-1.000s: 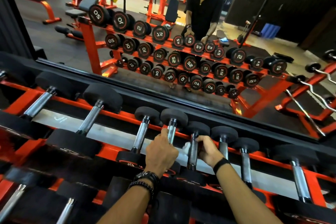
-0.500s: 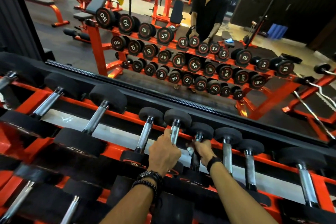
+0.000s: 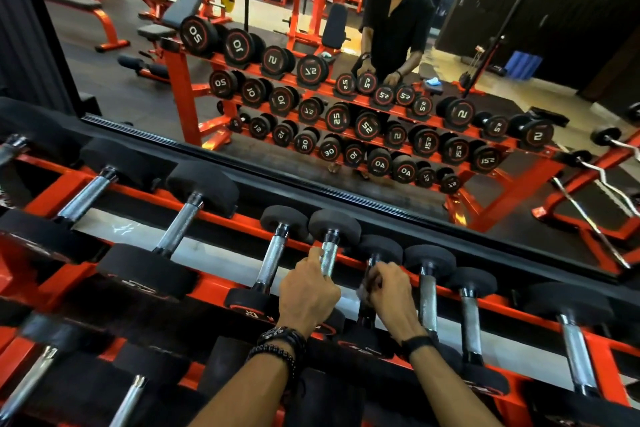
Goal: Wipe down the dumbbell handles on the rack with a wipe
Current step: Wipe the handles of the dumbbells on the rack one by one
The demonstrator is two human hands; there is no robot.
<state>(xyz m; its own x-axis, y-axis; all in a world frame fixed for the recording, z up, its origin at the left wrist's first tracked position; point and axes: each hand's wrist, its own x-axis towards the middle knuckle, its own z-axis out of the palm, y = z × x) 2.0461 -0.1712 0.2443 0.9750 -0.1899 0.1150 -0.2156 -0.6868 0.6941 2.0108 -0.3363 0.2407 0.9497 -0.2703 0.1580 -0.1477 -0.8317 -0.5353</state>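
**Chrome handles, top tier: wiping under way mid-rack**

Chrome and black rubber fill the top tier of the orange steel dumbbell rack (image 3: 221, 282), where the dumbbells lie with handles pointing away toward the wall mirror (image 3: 415, 45). The left hand (image 3: 306, 295) curls round the knurled chrome handle of one small dumbbell (image 3: 328, 256), thumb up along the bar, apparently steadying it. The right hand (image 3: 389, 289) is closed round the handle of the neighbouring small dumbbell (image 3: 372, 260), just to the right. A pale scrap that looks like the white wipe (image 3: 363, 289) shows at the finger edge, pressed between the fingers and the bar; it is blurred, so its shape cannot be told.

As for progress, no handle shows a wet sheen or streak that would mark it as cleaned, so what is finished cannot be read from this view. Judging by hand position, the work sits about mid-row. The larger dumbbells to the left (image 3: 180, 229), the small ones to the right (image 3: 427, 298) and the lower tier (image 3: 128, 402) may all remain.
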